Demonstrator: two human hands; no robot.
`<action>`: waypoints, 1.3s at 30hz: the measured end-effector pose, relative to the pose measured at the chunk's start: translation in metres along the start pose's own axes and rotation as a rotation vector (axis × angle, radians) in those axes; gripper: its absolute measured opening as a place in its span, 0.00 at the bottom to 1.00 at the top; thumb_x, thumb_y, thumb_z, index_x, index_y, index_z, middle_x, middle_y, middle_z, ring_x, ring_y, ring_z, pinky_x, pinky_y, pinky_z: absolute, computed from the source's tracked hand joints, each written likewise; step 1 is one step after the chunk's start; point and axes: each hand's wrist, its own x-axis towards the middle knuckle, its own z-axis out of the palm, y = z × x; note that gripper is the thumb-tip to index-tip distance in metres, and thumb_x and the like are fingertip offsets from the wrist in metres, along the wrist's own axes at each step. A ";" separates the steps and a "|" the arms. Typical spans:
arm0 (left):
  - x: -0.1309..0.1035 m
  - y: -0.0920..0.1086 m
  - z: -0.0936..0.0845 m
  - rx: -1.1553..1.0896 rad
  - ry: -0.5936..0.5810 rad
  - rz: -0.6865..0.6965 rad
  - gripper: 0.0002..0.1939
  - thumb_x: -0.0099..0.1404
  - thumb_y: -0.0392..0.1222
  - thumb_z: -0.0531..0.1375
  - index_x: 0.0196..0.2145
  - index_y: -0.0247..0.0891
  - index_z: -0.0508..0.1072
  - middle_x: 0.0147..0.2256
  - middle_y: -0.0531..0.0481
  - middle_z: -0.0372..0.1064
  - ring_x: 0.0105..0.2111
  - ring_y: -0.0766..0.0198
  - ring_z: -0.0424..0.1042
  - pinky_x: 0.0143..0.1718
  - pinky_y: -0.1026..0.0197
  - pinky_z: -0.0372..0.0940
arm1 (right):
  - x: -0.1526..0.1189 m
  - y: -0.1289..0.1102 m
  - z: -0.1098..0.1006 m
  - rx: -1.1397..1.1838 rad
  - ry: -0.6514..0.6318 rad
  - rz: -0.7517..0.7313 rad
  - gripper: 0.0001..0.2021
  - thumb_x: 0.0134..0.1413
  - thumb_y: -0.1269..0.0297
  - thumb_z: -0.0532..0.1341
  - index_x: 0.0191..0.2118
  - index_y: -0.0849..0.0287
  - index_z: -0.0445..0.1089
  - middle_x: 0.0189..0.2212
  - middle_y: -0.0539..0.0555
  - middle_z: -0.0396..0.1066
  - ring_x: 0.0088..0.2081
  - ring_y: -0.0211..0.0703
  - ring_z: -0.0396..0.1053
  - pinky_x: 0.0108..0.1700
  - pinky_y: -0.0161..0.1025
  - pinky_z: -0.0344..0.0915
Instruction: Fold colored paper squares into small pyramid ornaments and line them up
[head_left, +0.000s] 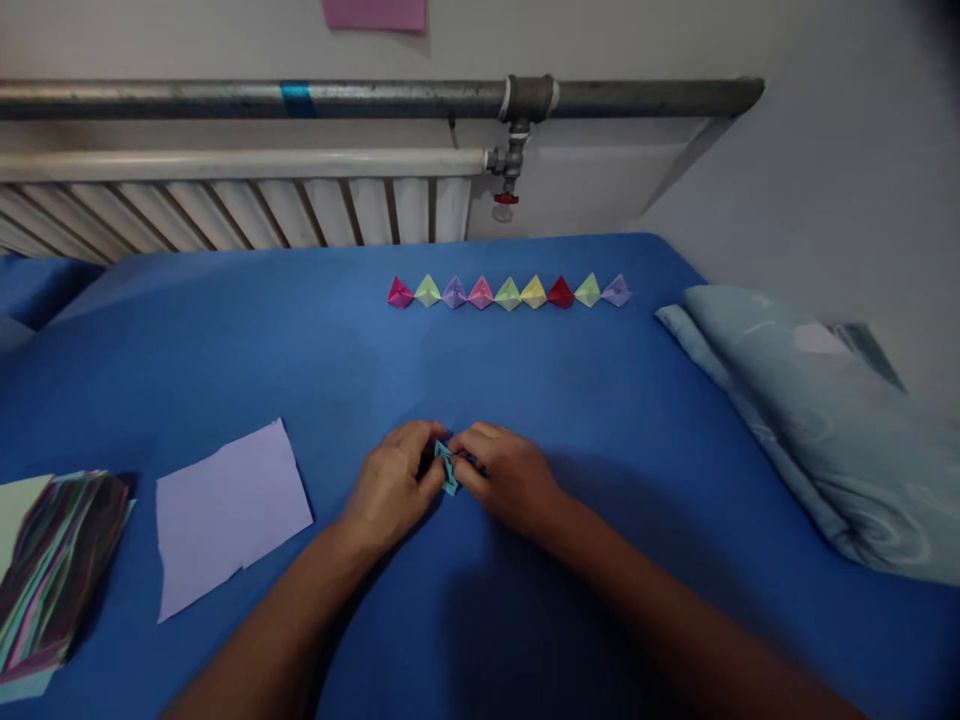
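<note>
Between my two hands is a small folded piece of teal paper [448, 470], partly covered by the fingers. My left hand [396, 477] pinches it from the left with thumb and fingers. From the right, my right hand [506, 472] grips its other side, fingers curled. The folded paper is just above the blue bed surface [337, 360]. Farther back, a row of several small folded paper boats [481, 292] in pink, green, purple, yellow and red stands side by side. Left of my hands lies a flat lilac paper sheet [232, 508].
A stack of coloured paper [64, 570] lies at the far left. At the right rests a folded pale green blanket [817, 430]. Behind the bed are a white radiator [247, 205], a metal pipe [405, 99] and a red valve handle [506, 198].
</note>
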 end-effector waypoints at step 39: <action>0.004 0.007 -0.002 0.353 -0.092 -0.087 0.09 0.64 0.34 0.53 0.27 0.37 0.69 0.28 0.50 0.67 0.27 0.64 0.66 0.30 0.62 0.58 | 0.003 0.006 0.022 -0.249 0.203 -0.174 0.09 0.59 0.69 0.54 0.29 0.60 0.67 0.27 0.53 0.70 0.29 0.39 0.64 0.33 0.36 0.56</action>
